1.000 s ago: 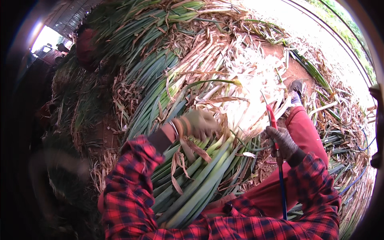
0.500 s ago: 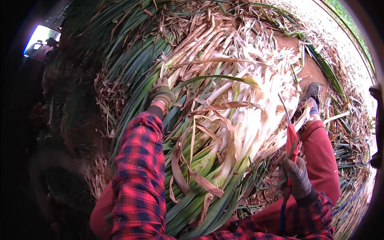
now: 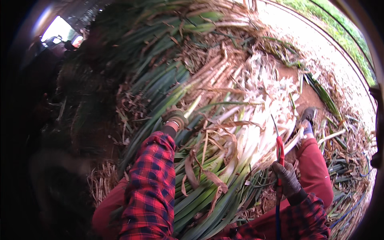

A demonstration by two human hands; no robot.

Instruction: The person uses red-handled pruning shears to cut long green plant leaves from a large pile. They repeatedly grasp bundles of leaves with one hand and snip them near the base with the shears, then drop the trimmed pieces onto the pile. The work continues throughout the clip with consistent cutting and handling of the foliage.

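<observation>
Ground: Brown soil (image 3: pixel 309 95) shows in patches beneath scattered litter, sunlit at the right of my feed and deep in shade at the left.
Right hand: I see the gloved right hand (image 3: pixel 287 178) closed around a slim red tool (image 3: pixel 280 152), its thin metal tip pointing away from the body; a blue hose (image 3: pixel 278 218) runs from it toward the lower edge.
Left hand: The arm reaches forward, and the gloved left hand (image 3: pixel 174 116) is down among green leaves with its fingers curled. A pale stalk (image 3: pixel 193 107) juts out just beside it; motion blur keeps me from telling whether the fingers grip it.
Long green onions: The bundle (image 3: pixel 200 204) lies between the two arms, leaves toward the body, with its white ends (image 3: pixel 256 134) fanned out ahead of the right hand and right of the left.
In the way: Withered leaves (image 3: pixel 216 179) trail across the bundle, hiding some stalks from me.
Legs: One red trouser leg (image 3: pixel 314 164) stretches along the right side, ending in a dark shoe (image 3: pixel 309 114).
Beyond the left hand: Brown-skinned stalks (image 3: pixel 219 72) lie in a row, with a dark green heap (image 3: pixel 156 68) past them.
Far edge: I make out greenery (image 3: pixel 350 34) at upper right and a bright opening (image 3: pixel 58 29) at upper left.
</observation>
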